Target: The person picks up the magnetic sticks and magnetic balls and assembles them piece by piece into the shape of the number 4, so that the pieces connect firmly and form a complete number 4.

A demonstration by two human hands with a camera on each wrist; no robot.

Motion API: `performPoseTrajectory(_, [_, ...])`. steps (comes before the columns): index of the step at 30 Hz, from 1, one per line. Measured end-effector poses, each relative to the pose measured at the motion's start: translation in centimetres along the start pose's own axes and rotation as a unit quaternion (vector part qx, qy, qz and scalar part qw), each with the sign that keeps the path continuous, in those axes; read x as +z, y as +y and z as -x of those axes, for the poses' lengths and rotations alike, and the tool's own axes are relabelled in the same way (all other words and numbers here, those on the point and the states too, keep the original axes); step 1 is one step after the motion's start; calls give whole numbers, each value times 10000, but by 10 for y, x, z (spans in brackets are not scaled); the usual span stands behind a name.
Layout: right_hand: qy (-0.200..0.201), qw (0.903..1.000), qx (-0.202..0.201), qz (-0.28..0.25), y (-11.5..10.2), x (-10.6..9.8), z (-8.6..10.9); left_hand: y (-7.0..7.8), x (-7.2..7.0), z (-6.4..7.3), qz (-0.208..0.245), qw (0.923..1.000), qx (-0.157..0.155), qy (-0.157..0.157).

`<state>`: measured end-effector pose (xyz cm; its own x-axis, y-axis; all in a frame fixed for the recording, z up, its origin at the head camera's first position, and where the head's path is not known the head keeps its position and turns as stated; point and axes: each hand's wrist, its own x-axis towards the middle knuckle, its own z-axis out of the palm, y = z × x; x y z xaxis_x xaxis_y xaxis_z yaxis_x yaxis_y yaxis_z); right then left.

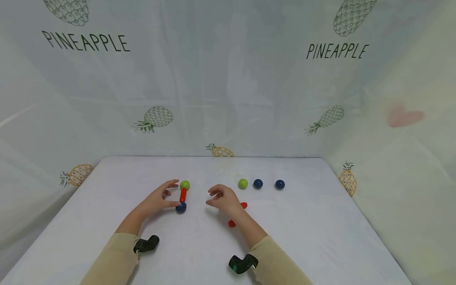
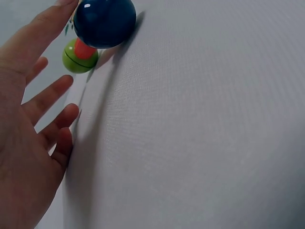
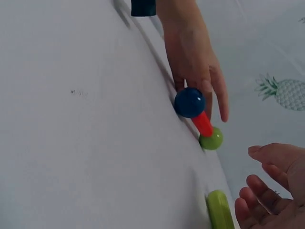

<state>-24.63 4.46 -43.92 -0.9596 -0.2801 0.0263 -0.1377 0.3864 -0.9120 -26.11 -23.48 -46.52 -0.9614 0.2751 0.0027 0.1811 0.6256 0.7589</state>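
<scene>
A red rod [image 1: 183, 195] joins a blue ball [image 1: 181, 208] at its near end to a green ball [image 1: 185, 185] at its far end, lying on the white table. My left hand [image 1: 155, 202] is beside this piece with fingers spread. Its thumb is at the blue ball [image 2: 105, 23]; whether it touches is unclear. The other fingers stand apart from the green ball [image 2: 79, 56]. My right hand [image 1: 224, 200], fingers loosely bent, hovers to the right of the joined piece and holds nothing. A green rod [image 3: 220, 210] lies near it in the right wrist view.
Two red parts [image 1: 232, 223] show on either side of my right forearm, which hides what lies between them. Farther back on the right are a loose green ball [image 1: 243, 183] and two blue balls [image 1: 258, 183]. A pineapple-print cloth [image 1: 228, 79] hangs behind the table.
</scene>
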Motion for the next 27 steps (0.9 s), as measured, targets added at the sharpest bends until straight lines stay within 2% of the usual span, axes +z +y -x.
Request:
performPoseTrajectory(5, [-31,9987,-172,470,1,-8,-1,1,3,0,-126,9998,79,-135])
performPoseTrajectory(10, [-178,9963,-335,775,4,-15,-5,0,4,-1,-125,9998,-23,-150])
performPoseTrajectory(14, [-274,9951,-214,923,8,-21,-8,-2,4,-1,-101,9997,-81,-194])
performPoseTrajectory(20, [-368,9935,191,1057,8,-27,-12,-3,4,1,-162,9995,-205,-202])
performPoseTrajectory(27, [-583,9885,271,1369,10,-31,-18,-5,2,3,63,9995,100,-280])
